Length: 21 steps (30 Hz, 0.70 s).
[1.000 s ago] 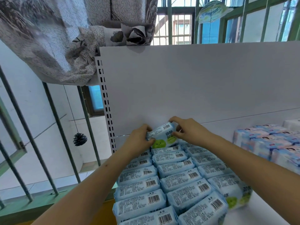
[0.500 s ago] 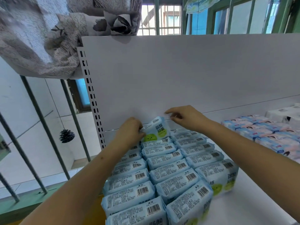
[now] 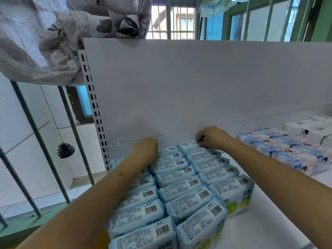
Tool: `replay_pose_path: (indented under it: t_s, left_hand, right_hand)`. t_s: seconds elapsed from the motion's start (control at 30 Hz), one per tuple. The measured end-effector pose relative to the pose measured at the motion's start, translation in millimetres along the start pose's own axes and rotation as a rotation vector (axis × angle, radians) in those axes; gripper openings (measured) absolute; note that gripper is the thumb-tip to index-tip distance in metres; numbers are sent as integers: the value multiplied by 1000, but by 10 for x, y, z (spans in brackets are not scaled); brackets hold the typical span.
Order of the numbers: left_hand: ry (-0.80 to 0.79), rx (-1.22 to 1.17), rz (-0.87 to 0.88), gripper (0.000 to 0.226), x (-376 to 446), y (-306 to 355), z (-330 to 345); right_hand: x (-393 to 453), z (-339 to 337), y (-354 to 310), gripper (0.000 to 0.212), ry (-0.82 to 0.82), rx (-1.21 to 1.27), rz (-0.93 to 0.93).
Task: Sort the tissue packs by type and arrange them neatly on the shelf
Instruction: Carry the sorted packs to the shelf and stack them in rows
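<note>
At back of white metal shelf [image 3: 269, 221]: I see both hands working the blue plastic tissue packs [image 3: 179, 187].
Left hand [image 3: 146, 150]: fingers hidden, cannot tell.
Right hand [image 3: 212, 137]: fingertips pinching rearmost pack [image 3: 188, 146], likely squaring the row.

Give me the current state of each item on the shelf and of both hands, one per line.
light blue packs: standing on edge in tight rows, barcodes up.
back pack: at the rear of the right row, under the right hand's fingertips.
left hand: resting on the rear packs, fingers hidden.
right hand: fingers curled on the back pack.
pink-and-blue packs: lying flat in their own group.
white packs: grouped at far right.
</note>
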<state>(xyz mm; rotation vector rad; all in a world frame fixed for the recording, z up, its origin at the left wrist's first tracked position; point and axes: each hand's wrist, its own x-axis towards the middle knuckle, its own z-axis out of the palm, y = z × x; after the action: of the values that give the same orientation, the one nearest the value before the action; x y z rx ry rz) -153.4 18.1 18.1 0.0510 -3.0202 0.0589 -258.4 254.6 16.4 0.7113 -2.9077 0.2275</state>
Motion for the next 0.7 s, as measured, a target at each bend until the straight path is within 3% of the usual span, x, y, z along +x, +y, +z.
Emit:
replay_pose_path:
  t_s: [0.17,0.4,0.47,0.57,0.7]
  left_hand:
    - [19,-116,22,32,-11,-57,-243]
    - [117,-606,100,25,-53,291,-580]
    - [71,-786,121,29,-5,485,-616]
    - [65,-898,201,64,31,827,-670]
    - [107,-999,295,54,31,1109,-635]
  right_hand:
    - [31,-1,-22,3,81,-33,7]
    - [-87,-686,39,7,184,-20,-27]
    - [-185,-946,9,10,194,59,29]
    - [-305,-1153,-105,13,257,207,121]
    - [-417,-1157,-226,32,258,678,182]
